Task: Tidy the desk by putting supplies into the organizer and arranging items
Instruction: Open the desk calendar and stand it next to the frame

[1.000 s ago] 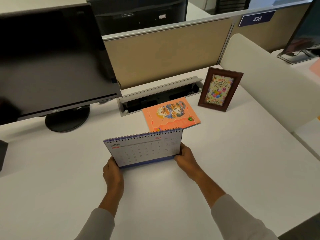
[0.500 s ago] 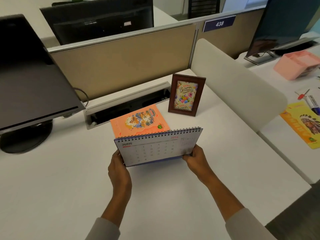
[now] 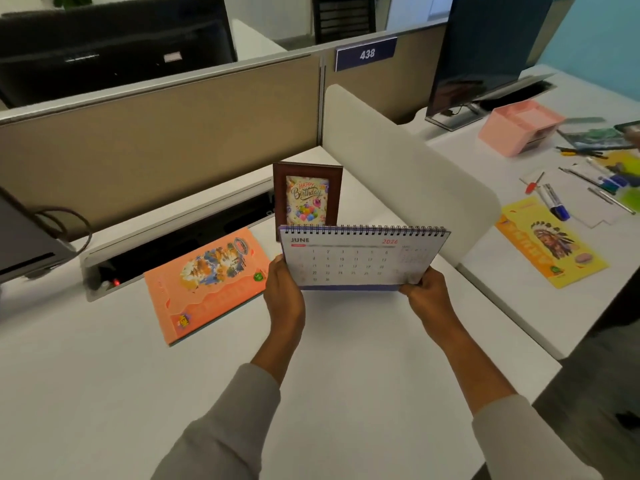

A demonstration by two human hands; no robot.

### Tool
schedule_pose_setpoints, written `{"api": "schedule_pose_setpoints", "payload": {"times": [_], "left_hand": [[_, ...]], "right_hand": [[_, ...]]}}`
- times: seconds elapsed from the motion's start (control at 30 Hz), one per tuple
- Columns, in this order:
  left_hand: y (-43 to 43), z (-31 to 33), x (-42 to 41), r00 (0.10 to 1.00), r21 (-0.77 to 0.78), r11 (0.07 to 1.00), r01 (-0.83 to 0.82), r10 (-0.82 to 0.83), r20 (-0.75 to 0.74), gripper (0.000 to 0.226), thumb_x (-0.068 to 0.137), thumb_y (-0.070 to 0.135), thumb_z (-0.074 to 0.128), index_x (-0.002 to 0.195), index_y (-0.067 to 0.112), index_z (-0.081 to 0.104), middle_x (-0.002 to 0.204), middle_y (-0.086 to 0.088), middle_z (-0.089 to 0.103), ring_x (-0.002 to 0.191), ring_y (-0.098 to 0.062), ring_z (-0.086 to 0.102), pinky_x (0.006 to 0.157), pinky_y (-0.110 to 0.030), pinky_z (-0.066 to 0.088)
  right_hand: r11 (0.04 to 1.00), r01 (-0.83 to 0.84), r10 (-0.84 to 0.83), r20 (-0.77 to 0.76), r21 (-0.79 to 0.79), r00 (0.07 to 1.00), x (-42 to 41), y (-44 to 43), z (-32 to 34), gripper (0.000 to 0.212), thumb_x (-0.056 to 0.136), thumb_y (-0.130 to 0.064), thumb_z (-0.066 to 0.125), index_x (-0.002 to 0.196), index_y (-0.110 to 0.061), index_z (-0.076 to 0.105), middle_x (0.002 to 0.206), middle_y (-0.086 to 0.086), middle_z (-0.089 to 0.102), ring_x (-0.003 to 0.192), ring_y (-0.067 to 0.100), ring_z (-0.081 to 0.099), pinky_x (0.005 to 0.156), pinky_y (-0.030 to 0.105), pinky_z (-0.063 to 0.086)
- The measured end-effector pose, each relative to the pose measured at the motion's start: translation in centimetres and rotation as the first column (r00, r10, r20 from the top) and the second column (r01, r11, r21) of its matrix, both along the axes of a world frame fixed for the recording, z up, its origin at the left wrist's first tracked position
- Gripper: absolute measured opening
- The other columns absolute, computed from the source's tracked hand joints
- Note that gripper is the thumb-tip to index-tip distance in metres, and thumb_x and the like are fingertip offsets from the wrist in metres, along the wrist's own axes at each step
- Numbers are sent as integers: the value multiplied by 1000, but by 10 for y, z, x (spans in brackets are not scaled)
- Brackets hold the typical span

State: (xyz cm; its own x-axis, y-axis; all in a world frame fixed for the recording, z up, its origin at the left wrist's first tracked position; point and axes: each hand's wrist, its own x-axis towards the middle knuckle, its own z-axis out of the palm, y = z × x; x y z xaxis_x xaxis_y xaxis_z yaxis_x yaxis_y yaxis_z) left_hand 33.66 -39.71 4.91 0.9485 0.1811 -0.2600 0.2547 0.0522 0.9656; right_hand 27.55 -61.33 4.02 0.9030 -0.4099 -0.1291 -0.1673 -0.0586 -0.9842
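Over the white counter [image 3: 104, 393]: both hands hold a spiral desk calendar [image 3: 360, 259] up, its June page facing the camera.
Behind the calendar: a brown picture frame [image 3: 306, 195] with a birthday card stands upright, its lower edge hidden by the calendar's top.
Left of the calendar: an orange booklet [image 3: 207, 282] lies flat on the counter, its near corner just beside the left hand.
Back edge: an open cable tray [image 3: 166, 237] runs along the counter under the tan partition [image 3: 156, 147].
Far left: a dark monitor [image 3: 20, 237] pokes in, only partly in view.
Right side: a white divider panel [image 3: 398, 161] stands between this counter and the next one.
Beyond the divider: a pink organizer [image 3: 519, 128], a yellow booklet [image 3: 550, 242] and loose pens [image 3: 554, 202] sit well apart from the calendar.
Left hand [image 3: 284, 292]: fingers closed on the calendar's lower left edge, thumb side toward the camera.
Right hand [image 3: 427, 296]: fingers curled around the lower right corner, gripping it.
Calendar position: upright, clear of the counter, between the two hands.
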Motion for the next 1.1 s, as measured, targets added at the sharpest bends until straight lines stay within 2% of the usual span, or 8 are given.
{"api": "schedule_pose_setpoints", "payload": {"times": [0.13, 0.23, 0.3, 0.4, 0.73, 0.87, 1.0, 1.1], "left_hand": [[-35, -8, 20, 993, 3, 994, 105, -105, -46, 41, 109, 41, 23, 117, 22, 59, 111, 0, 66, 103, -17, 63, 75, -25, 48], [-56, -9, 29, 983, 28, 985, 173, -171, -63, 38, 109, 41, 23, 118, 27, 57, 112, 5, 62, 96, -7, 59, 73, -21, 44], [-66, -10, 35, 974, 35, 975, 219, -216, -65, 36, 109, 42, 23, 124, 30, 53, 117, 5, 59, 100, -11, 58, 80, -25, 44], [-76, -13, 46, 961, 33, 962, 272, -269, -68, 42, 109, 42, 23, 137, 25, 50, 129, 1, 56, 111, -17, 54, 87, -30, 42], [-89, -17, 61, 927, -59, 926, 373, -375, -25, 49, 107, 47, 19, 149, 28, 36, 128, 10, 46, 115, -11, 45, 80, -18, 39], [-85, -26, 55, 913, 59, 913, 405, -406, 20, 48, 107, 44, 23, 149, 25, 37, 131, 10, 48, 115, -10, 46, 74, -5, 41], [-74, -55, 46, 913, 359, 873, 331, -392, 111, 43, 106, 41, 37, 143, 20, 39, 139, 1, 55, 120, -12, 51, 104, -35, 51], [-65, -75, 32, 896, 501, 806, 316, -426, 120, 48, 103, 36, 48, 148, 24, 32, 145, 2, 49, 131, -16, 46, 109, -30, 40]], "right_hand": [[997, 75, -76, -13, -7, 997, 9, -37, -13, 58, 81, 18, 59, 128, -16, 60, 122, 1, 68, 117, 19, 61, 97, 39, 54], [991, 133, -133, -27, -5, 991, 13, -59, -20, 62, 81, 18, 57, 133, -15, 57, 123, 0, 67, 118, 19, 60, 91, 30, 54], [987, 161, -161, -45, 4, 986, 16, -69, -23, 60, 82, 19, 54, 132, -12, 57, 117, -2, 67, 114, 20, 60, 85, 25, 52], [983, 183, -182, -68, 2, 981, 20, -81, -33, 58, 81, 18, 55, 131, -11, 59, 117, -1, 67, 113, 23, 61, 88, 30, 53], [977, 214, -214, -85, -8, 973, 30, -92, -55, 62, 81, 17, 54, 135, -15, 55, 122, 3, 65, 115, 22, 59, 98, 40, 52], [977, 200, -205, -52, -77, 977, 31, -90, -59, 57, 83, 9, 62, 128, -26, 57, 116, -7, 66, 111, 14, 61, 92, 35, 54], [939, 277, -283, -4, -204, 959, 19, -83, -63, 46, 86, -2, 70, 126, -19, 57, 122, 1, 66, 113, 18, 62, 91, 30, 54], [898, 296, -294, 58, -326, 954, 7, -73, -71, 45, 90, -10, 70, 132, -12, 54, 127, 3, 63, 111, 17, 61, 93, 30, 52]]}}
